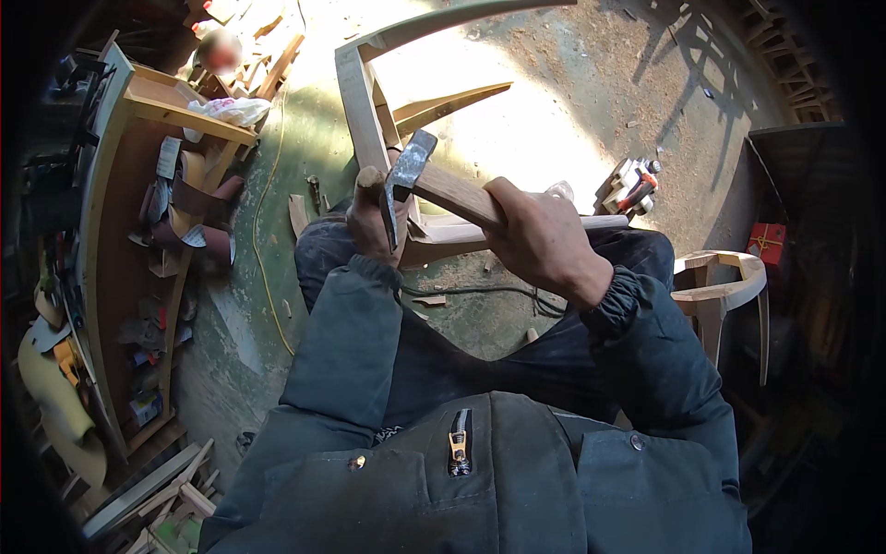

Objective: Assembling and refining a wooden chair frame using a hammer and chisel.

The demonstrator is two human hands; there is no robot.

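In the head view, the hammer (457,196) is held by the right hand (546,237), its grip clamped round the wooden handle well behind the head; the left hand (365,229) is closed about a round-ended wooden stub (371,178), the lower part of which is hidden; the hammer's head is seen partly over the left hand, and whether the stub is touched by it cannot be told. The frame (358,102) appears to be rested across the thighs (637,251), with one corner just beside the left hand.

For clean work, the stub is best kept steady, its end left proud of the fingers; any blow is best landed with the hammer's face flat, short and from the wrist; the frame should be braced by both thighs, since by rocking a blow could be glanced onto the knuckles or the wood bruised.

At the left, rolls (214,240) of brownish sheet are held in an open wooden rack (189,120), among papers and clutter; a white bag (235,111) is laid on top, its contents hidden; at the right, a red box (766,243) is seen, and what is inside cannot be told.
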